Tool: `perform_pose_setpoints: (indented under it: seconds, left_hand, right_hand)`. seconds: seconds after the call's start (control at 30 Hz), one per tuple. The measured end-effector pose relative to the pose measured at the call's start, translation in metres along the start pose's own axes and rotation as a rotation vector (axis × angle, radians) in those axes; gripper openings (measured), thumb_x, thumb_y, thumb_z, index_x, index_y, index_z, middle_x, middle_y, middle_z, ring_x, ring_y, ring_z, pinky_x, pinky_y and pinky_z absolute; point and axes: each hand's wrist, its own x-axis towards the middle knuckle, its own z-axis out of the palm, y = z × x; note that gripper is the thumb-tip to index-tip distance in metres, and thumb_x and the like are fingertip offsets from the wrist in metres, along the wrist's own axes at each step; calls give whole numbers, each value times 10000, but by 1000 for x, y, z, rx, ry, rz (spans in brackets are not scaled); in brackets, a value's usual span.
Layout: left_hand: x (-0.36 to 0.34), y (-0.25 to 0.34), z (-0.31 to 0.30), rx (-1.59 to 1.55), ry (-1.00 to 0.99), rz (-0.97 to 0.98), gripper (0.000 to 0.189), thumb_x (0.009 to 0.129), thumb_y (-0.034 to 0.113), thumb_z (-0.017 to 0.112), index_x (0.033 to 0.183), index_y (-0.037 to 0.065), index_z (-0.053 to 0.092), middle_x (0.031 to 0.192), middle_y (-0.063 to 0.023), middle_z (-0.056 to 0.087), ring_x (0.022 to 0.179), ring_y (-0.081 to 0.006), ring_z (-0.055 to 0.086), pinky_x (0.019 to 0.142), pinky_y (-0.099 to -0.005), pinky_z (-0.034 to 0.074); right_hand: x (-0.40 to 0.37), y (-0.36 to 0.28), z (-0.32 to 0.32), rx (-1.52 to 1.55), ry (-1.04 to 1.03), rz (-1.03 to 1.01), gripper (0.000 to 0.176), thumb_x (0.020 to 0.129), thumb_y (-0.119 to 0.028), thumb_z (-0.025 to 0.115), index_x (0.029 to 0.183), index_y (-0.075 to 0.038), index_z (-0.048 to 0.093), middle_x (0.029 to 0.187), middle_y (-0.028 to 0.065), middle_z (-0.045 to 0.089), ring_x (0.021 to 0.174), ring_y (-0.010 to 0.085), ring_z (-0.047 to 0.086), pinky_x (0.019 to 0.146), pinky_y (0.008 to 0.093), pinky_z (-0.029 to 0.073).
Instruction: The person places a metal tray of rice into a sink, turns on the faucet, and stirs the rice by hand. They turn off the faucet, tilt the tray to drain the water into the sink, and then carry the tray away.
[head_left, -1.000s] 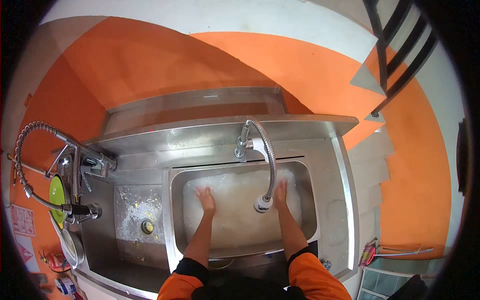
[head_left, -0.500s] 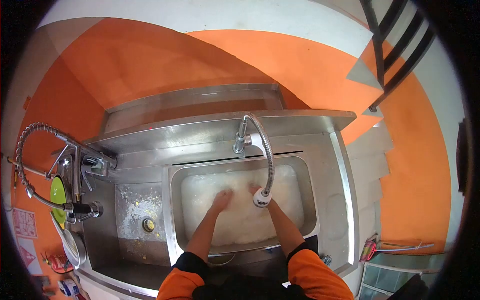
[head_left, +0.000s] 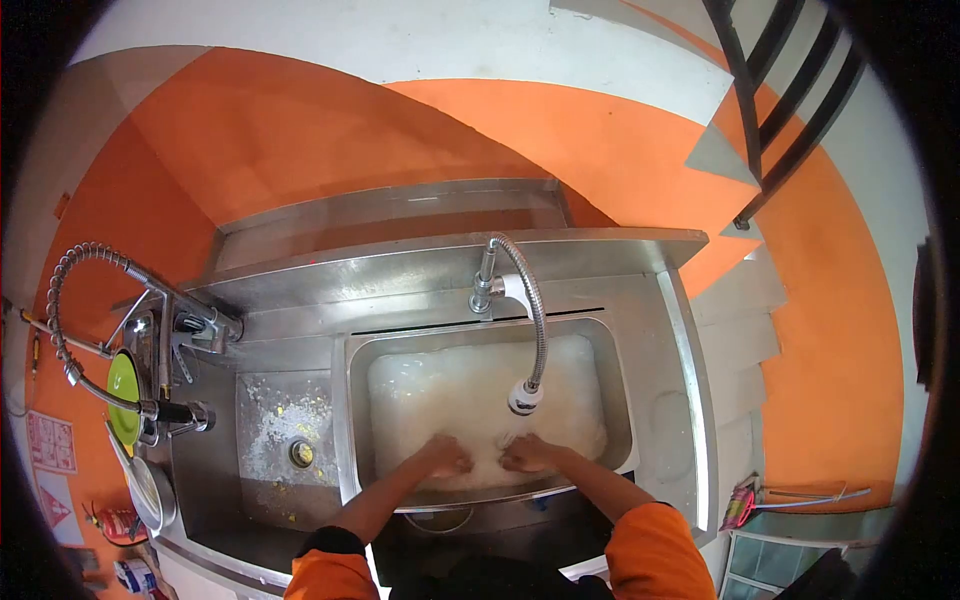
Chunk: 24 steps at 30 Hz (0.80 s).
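Observation:
A deep steel basin (head_left: 622,400) holds cloudy whitish water (head_left: 430,390) with a pale mass under it that looks like rice. Near the basin's front side, my left hand (head_left: 447,457) dips into the water with its fingers curled in. Beside it on the right is my right hand (head_left: 530,454), likewise curled at the surface, a short gap between the two. The cloudy water hides the fingertips and whatever they hold. A flexible faucet (head_left: 540,320) hangs over the basin, its white spray head (head_left: 524,398) just above my right hand.
On the left, a shallower sink (head_left: 285,480) has white and yellow scraps around its drain (head_left: 301,453). A spring-hose faucet (head_left: 170,412) arches over that side. Beyond it stand a green plate (head_left: 124,390) and a white pan (head_left: 155,495). Metal railings (head_left: 800,110) rise at upper right.
Both hands have moved toward me, from the middle of the basin to its front side. They have drawn a little closer together, and my right hand has come out from behind the spray head.

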Motion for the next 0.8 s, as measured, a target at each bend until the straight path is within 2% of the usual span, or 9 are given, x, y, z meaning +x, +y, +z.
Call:
perform_pose_setpoints:
  seconds: [0.1, 0.27, 0.4, 0.5, 0.6, 0.67, 0.73, 0.77, 0.8]
  left_hand:
    - [-19, -14, 4, 70, -84, 54, 323, 823, 421, 479, 933, 188, 674, 886, -96, 654, 904, -289, 589, 857, -447, 389]
    - [-36, -19, 0, 62, -118, 181, 308, 839, 378, 463, 905, 169, 679, 881, -95, 658, 823, -292, 614, 758, -458, 447]
    - [-12, -41, 54, 305, -255, -11, 280, 850, 314, 455, 875, 146, 678, 891, -75, 668, 820, -282, 633, 699, -452, 479]
    - [0, -58, 58, 335, -319, -168, 268, 837, 326, 491, 916, 146, 673, 954, -63, 664, 886, -271, 625, 744, -453, 479]
    - [20, -76, 58, 342, -339, -269, 299, 812, 365, 533, 976, 152, 665, 1021, -70, 651, 954, -270, 606, 805, -454, 464]
    - [43, -100, 68, 353, -322, -305, 335, 788, 390, 553, 1000, 153, 657, 1039, -82, 643, 988, -281, 590, 849, -457, 436]
    - [58, -112, 64, 370, -303, -343, 377, 763, 416, 573, 1024, 154, 648, 1057, -95, 634, 1021, -293, 573, 892, -460, 408]
    - [62, -116, 65, 372, -303, -341, 377, 763, 416, 573, 1024, 154, 648, 1057, -95, 634, 1021, -293, 573, 892, -460, 408]
    - [64, -112, 60, 473, -60, -369, 368, 768, 416, 570, 1024, 164, 652, 1075, -88, 628, 1038, -286, 564, 915, -466, 386]
  right_hand:
    - [-25, 13, 4, 5, 39, -112, 365, 904, -408, 420, 921, -125, 650, 948, 117, 634, 872, 310, 586, 764, 424, 447]
    - [-38, 19, 5, -9, -103, -22, 385, 906, -410, 394, 998, -131, 643, 1034, 91, 629, 959, 310, 581, 823, 469, 434]
    - [0, 53, 51, -303, -425, 254, 389, 890, -389, 394, 1018, -123, 647, 1034, 76, 641, 970, 288, 597, 827, 465, 446]
    - [41, 125, 116, -305, -332, 297, 342, 856, -346, 444, 982, -115, 663, 1032, 68, 645, 989, 271, 597, 854, 443, 446]
    - [13, 39, -11, -434, -489, 305, 379, 835, -384, 473, 1022, -111, 659, 1094, 89, 630, 1042, 273, 583, 827, 444, 469]
    - [45, 124, 63, -497, -194, 288, 312, 832, -316, 479, 1035, -143, 641, 1021, 64, 647, 955, 260, 607, 813, 453, 472]
    - [55, 134, 63, -521, -48, 280, 287, 830, -283, 482, 1042, -159, 632, 984, 52, 655, 912, 254, 620, 806, 458, 474]
    - [66, 137, 63, -71, 204, 430, 261, 841, -269, 478, 1036, -147, 602, 912, 43, 649, 847, 256, 622, 769, 463, 482]
    - [69, 128, 52, 387, 449, 561, 237, 852, -255, 474, 1031, -136, 572, 839, 34, 644, 782, 258, 623, 731, 469, 490]
